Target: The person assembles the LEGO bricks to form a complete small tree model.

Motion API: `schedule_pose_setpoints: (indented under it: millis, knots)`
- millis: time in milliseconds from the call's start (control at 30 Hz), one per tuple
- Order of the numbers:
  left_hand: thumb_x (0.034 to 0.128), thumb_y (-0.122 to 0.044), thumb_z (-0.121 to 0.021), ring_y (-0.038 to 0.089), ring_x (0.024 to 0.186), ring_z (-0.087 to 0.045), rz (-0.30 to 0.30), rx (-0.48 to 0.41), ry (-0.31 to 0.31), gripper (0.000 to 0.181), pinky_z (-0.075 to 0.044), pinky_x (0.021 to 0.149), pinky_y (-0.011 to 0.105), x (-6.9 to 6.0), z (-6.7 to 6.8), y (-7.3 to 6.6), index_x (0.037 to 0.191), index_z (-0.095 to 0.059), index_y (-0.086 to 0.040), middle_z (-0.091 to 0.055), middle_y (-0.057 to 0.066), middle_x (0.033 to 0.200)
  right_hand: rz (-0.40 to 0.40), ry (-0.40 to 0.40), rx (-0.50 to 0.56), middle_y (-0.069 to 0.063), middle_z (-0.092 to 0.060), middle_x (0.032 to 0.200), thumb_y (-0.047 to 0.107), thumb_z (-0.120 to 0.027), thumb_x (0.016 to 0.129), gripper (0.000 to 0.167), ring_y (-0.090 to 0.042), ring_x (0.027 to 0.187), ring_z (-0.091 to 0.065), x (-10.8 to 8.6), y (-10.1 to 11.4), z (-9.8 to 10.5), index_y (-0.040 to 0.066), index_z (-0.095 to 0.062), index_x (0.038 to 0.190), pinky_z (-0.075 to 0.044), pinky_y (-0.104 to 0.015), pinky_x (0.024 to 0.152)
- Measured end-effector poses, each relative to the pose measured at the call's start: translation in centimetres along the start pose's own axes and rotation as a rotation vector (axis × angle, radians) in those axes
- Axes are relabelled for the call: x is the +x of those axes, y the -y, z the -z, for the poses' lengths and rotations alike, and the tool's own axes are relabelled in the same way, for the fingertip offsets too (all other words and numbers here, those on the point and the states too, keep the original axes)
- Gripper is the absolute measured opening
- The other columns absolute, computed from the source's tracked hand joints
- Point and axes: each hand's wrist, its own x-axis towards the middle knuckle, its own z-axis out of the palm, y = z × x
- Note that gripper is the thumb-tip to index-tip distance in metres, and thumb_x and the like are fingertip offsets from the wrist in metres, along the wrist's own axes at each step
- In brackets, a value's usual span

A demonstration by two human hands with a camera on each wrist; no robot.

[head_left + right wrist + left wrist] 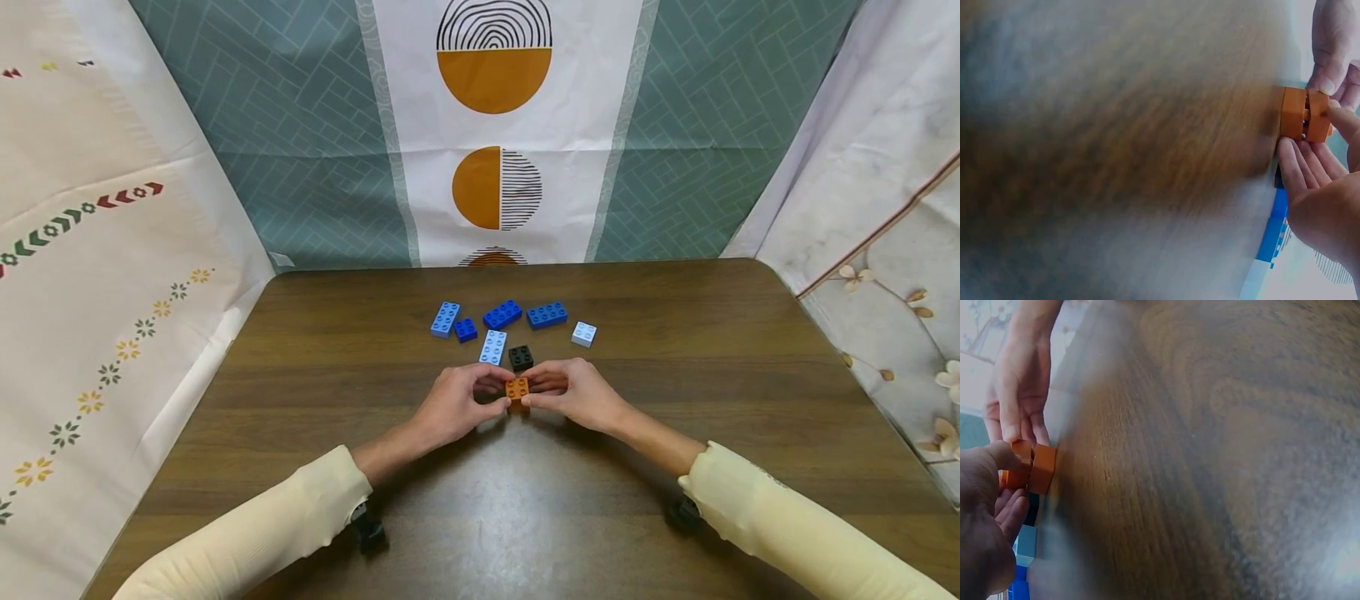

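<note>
Just below the centre of the head frame, the left hand [452, 404] and the right hand [581, 396], near each other, both pinch a square orange plastic four-stud brick [517, 388] between thumb and fingers, over a matching orange plastic brick [1292, 112] on the brown wood-grain table [487, 517]. The step seems to be joining the two: a seam gap shows in both wrist views, so the next move probably calls for lining up and pressing evenly down; the upper brick's studs point up, and its square top has no long axis. Just beyond sits a black square plastic brick [521, 358].
</note>
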Motion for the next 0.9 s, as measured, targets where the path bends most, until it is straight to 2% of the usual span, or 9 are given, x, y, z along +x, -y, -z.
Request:
schedule_pose_setpoints:
  millis: [67, 300, 500, 900]
  knots:
    - [0.0957, -0.009, -0.080, 0.014, 0.107, -0.073, -0.002, 0.000, 0.003, 0.033, -0.060, 0.094, 0.033, 0.02, 0.01, 0.02, 0.128, -0.073, -0.009, -0.074, 0.003, 0.124, -0.011, 0.003, 0.021, -0.009, -0.076, 0.120, 0.016, -0.080, 0.098, 0.035, -0.024, 0.111, -0.074, -0.08, 0.02, 0.08, 0.003, -0.072, 0.130, -0.060, -0.032, 0.094]
    - [0.0940, -0.008, -0.081, 0.013, 0.105, -0.074, -0.027, 0.005, -0.004, 0.033, -0.060, 0.092, 0.031, 0.13, 0.00, 0.07, 0.127, -0.074, -0.009, -0.075, 0.003, 0.122, 0.028, -0.027, 0.050, -0.014, -0.077, 0.120, 0.010, -0.079, 0.097, 0.034, -0.027, 0.110, -0.075, -0.21, 0.22, 0.06, 0.000, -0.074, 0.129, -0.061, -0.031, 0.090]
    - [0.0938, -0.008, -0.081, 0.013, 0.104, -0.074, -0.022, 0.002, -0.003, 0.033, -0.060, 0.092, 0.030, 0.16, -0.03, 0.25, 0.127, -0.074, -0.009, -0.075, 0.002, 0.121, 0.045, -0.039, 0.033, -0.015, -0.077, 0.118, 0.008, -0.080, 0.096, 0.032, -0.026, 0.107, -0.077, -0.14, 0.27, -0.14, 0.000, -0.076, 0.126, -0.062, -0.031, 0.087]
    - [0.0943, -0.009, -0.081, 0.013, 0.105, -0.074, -0.010, -0.002, 0.008, 0.033, -0.060, 0.093, 0.030, 0.36, 0.01, 0.17, 0.127, -0.074, -0.009, -0.076, 0.003, 0.121, 0.044, -0.033, -0.004, -0.012, -0.078, 0.118, 0.009, -0.081, 0.095, 0.032, -0.024, 0.107, -0.076, -0.11, 0.18, 0.02, 0.002, -0.077, 0.126, -0.061, -0.031, 0.089]
